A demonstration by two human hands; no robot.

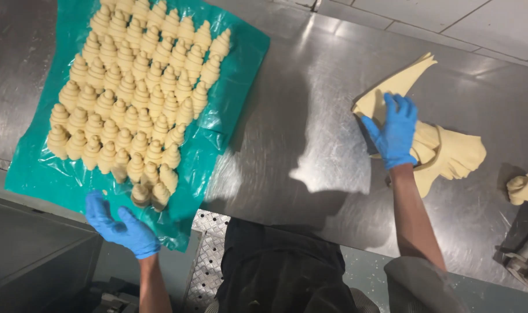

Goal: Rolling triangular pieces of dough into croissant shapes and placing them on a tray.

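Stainless steel forms the long worktable (298, 145) that fills this single head-camera view, looking straight down from the person's head at their 2 hands, both in blue disposable gloves.

Left side of the view: a teal plastic sheet (229, 116) lies on the steel, its near edge hanging over the table's front. On it sit many pale, unbaked rolled croissants (130, 87), packed closely in slanted rows, each touching its neighbours. The left hand (122, 227) sits at the sheet's near edge, fingers spread and relaxed, gripping nothing visible. Its fingertips are just beside the 2 nearest croissants; whether it touches the sheet cannot be told.

Right side of the view: a loose stack of pale, flat triangular dough pieces (449, 153) lies on the bare steel, well apart from the sheet. One long triangle points away toward the table's far edge. The right hand (394, 130) rests palm-down on this stack, fingers extended and pressing the top layer, not closed into a fist.

Further right, near the frame's edge, a small crumpled lump of the same dough (524, 188) sits alone on the steel.

Below the table front, the person's dark clothing (281, 266) and a strip of ridged metal flooring (209, 261) are visible.
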